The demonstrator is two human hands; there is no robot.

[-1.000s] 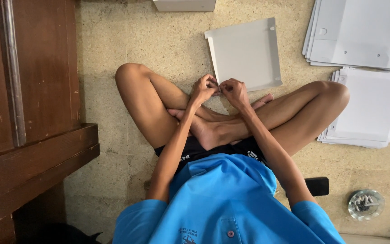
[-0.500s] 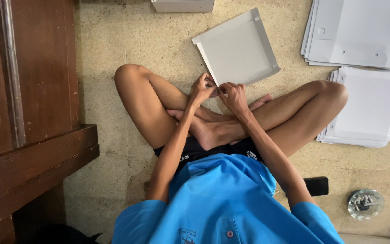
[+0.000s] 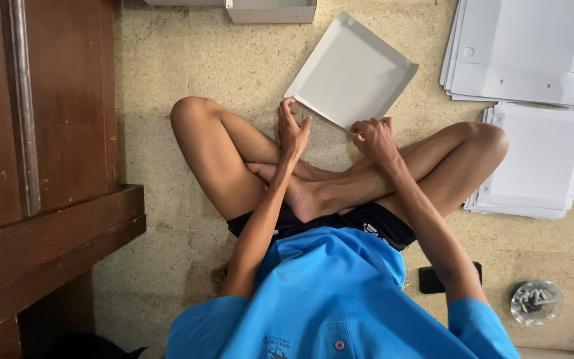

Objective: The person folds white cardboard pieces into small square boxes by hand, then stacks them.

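Two hands: both rest on the near edge of one white cardboard tray, which lies on the floor just ahead of the person's crossed legs.
Left hand: it grasps the tray's near left corner, fingers curled up over the raised rim, thumb side toward the knee.
Right hand: it is clenched on the tray's near edge, further to the right, knuckles up; the fingertips are hidden under the hand, so how much card they pinch I cannot tell.
Tray: square, flat-bottomed, with low folded walls; it sits turned like a diamond, one corner toward the far wall, one toward the right.
Legs: bare and crossed, the feet tucked together below the two hands.
Shirt: blue, filling the bottom of the view.
Floor: speckled beige stone.
Upper stack of flat card sheets: white, at the top right, well apart from the tray.
Lower stack of flat card sheets: white, just beyond the right knee, touching the upper stack's near edge.
Folded box: white, at the top edge, near the tray's far corner.
Wooden furniture: dark brown, along the left side.
Phone: black, on the floor behind the right arm.
Glass ashtray: round, near the bottom right corner.
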